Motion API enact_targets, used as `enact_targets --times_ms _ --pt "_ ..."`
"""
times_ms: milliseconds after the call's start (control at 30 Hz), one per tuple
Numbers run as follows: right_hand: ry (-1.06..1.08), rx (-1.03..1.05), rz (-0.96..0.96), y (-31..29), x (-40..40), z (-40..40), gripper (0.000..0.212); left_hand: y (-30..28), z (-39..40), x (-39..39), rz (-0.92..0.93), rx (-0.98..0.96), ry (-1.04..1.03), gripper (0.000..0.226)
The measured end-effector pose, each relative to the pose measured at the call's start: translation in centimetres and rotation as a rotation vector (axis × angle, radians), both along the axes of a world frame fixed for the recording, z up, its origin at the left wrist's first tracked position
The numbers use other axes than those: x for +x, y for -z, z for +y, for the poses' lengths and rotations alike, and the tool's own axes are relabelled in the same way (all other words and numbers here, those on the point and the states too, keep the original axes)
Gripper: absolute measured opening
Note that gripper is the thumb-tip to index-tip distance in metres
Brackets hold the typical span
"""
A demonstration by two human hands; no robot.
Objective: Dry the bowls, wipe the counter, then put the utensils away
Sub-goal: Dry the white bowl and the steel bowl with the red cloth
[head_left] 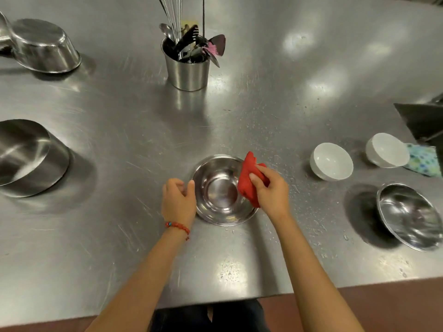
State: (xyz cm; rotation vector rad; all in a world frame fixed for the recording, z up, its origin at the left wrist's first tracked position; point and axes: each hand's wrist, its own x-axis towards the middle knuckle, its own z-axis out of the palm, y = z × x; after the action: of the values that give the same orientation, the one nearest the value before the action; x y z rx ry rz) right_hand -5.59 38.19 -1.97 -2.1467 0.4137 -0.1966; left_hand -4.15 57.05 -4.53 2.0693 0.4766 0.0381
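A small steel bowl (219,191) sits upright on the steel counter (143,130) in front of me. My right hand (271,190) grips a bunched red cloth (249,178) against the bowl's right inner wall. My left hand (178,200) holds the bowl's left rim, thumb on the edge. Two white bowls (332,165) (387,149) lie tilted to the right. Another steel bowl (410,215) leans at the far right. A steel cup of utensils (188,63) stands at the back.
Two large steel bowls lie upside down on the left (28,156) (45,46). A patterned blue-green cloth (423,160) lies beside the far white bowl. A dark sink corner (422,121) opens at the right edge. Water drops speckle the counter's right half.
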Motion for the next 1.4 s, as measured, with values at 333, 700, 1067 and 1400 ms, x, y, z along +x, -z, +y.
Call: enact_targets --times_ms 333,700,1067,1400 --pt "0.112 0.101 -0.039 -1.7 -2.8 -3.9 0.026 -3.1 -5.2 0.5 -0.311 0.414 0.575 0.036" --pt "0.061 0.081 -0.049 -1.7 -3.5 -18.2 0.026 -3.4 -19.5 0.1 -0.384 0.6 0.684 0.037" --pt "0.037 0.068 -0.056 -2.9 -4.0 -33.6 0.027 -5.4 -34.0 -1.0 -0.37 0.588 0.668 0.039" --pt "0.1 0.007 -0.084 -3.2 -2.7 -42.2 0.027 -6.2 -42.7 1.8 -0.425 0.625 0.759 0.034"
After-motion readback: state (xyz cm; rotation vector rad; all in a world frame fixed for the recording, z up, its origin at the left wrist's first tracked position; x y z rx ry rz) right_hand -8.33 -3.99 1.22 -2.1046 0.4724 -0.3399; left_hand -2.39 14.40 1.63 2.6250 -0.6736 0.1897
